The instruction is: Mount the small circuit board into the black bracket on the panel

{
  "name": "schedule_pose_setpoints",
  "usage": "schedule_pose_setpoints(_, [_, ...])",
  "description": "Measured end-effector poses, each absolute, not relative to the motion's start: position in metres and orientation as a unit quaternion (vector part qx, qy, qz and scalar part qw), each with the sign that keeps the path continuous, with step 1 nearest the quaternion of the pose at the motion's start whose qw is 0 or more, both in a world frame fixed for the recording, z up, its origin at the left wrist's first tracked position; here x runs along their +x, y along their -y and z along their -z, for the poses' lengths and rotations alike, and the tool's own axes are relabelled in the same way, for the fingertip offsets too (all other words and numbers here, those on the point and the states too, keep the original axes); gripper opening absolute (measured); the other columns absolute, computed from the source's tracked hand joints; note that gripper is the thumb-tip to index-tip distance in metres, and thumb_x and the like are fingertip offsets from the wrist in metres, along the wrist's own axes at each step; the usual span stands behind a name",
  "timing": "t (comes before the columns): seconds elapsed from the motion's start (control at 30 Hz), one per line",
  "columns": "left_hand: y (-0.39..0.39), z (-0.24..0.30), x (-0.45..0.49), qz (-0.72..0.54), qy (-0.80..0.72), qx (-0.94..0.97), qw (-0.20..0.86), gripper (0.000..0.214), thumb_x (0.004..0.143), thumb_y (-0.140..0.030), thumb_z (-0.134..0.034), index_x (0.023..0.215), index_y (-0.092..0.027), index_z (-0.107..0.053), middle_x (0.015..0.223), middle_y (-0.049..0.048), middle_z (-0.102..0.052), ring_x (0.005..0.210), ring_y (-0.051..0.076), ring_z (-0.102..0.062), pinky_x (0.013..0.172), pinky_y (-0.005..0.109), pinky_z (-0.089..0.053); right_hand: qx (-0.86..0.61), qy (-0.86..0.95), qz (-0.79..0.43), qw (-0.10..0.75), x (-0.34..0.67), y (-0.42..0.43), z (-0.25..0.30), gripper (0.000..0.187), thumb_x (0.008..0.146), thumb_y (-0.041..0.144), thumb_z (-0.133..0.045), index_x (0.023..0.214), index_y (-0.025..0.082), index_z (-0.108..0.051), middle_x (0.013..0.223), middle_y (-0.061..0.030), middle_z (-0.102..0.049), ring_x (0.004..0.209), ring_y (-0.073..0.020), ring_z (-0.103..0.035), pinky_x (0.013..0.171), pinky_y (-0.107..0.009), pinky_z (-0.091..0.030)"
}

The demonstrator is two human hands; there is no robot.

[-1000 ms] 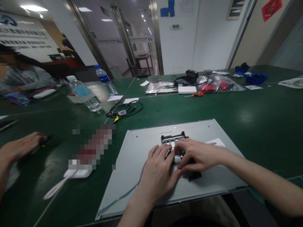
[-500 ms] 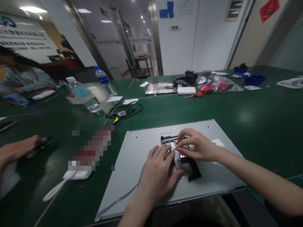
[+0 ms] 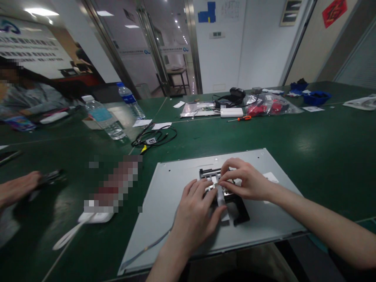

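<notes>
A flat grey metal panel point(image 3: 182, 184) lies on the green table in front of me. A black bracket point(image 3: 239, 213) with metal parts sits at its middle. My left hand point(image 3: 195, 215) rests flat on the panel with its fingers spread over the bracket's left side. My right hand point(image 3: 245, 180) curls over the bracket's top and pinches a small pale strip point(image 3: 219, 196) that runs down from it. A thin grey cable point(image 3: 152, 244) trails off the panel to the lower left.
Another person's hand point(image 3: 17, 188) holds a dark object at the far left. Water bottles point(image 3: 104, 117), a coiled black cable point(image 3: 154, 137), a white device point(image 3: 94, 217), an orange-handled screwdriver point(image 3: 242, 118) and a plastic bag point(image 3: 270, 103) lie on the table point(image 3: 323, 145).
My right hand has moved up from the bracket's lower part to its top edge, uncovering the black bracket. My left hand stayed put. The other person's hand drew back to the left.
</notes>
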State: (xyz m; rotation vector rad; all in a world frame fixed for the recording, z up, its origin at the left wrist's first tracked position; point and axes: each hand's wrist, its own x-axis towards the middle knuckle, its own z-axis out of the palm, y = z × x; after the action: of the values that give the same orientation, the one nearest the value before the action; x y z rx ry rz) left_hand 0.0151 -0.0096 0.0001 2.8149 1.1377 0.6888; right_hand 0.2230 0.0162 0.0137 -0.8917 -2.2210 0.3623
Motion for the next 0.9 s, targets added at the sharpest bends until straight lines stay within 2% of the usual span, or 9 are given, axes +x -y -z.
schedule_pose_setpoints(0.17, [0.0107, -0.0019, 0.0162, -0.25, -0.368, 0.895, 0.007, 0.014, 0.084, -0.024, -0.058, 0.096, -0.019, -0.061, 0.112, 0.0089, -0.059, 0.109, 0.027, -0.052, 0.097, 0.051, -0.039, -0.349, 0.853, -0.134, 0.364, 0.2236, -0.0165, -0.0124, 0.013, 0.088, 0.024, -0.058, 0.083, 0.019, -0.068, 0.086, -0.0041, -0.062, 0.083, -0.0154, -0.054, 0.078, -0.032, -0.04])
schedule_pose_setpoints(0.3, [0.0108, -0.0031, 0.017, -0.261, -0.366, 0.893, 0.001, 0.007, 0.084, -0.022, -0.058, 0.089, -0.018, -0.06, 0.106, 0.0081, -0.06, 0.104, 0.026, -0.053, 0.094, 0.05, -0.042, -0.354, 0.851, -0.132, 0.365, 0.2237, -0.0166, -0.0121, 0.013, 0.087, 0.024, -0.058, 0.083, 0.019, -0.068, 0.086, -0.0041, -0.062, 0.084, -0.0156, -0.054, 0.077, -0.032, -0.04])
schedule_pose_setpoints(0.9, [0.0092, -0.0025, 0.0165, -0.264, -0.369, 0.891, 0.011, 0.007, 0.085, -0.021, -0.056, 0.091, -0.018, -0.058, 0.105, 0.0083, -0.06, 0.102, 0.025, -0.053, 0.09, 0.048, -0.043, -0.357, 0.852, -0.13, 0.359, 0.2244, -0.0167, -0.0137, 0.012, 0.087, 0.024, -0.058, 0.083, 0.019, -0.068, 0.085, -0.004, -0.063, 0.082, -0.0161, -0.055, 0.077, -0.033, -0.039])
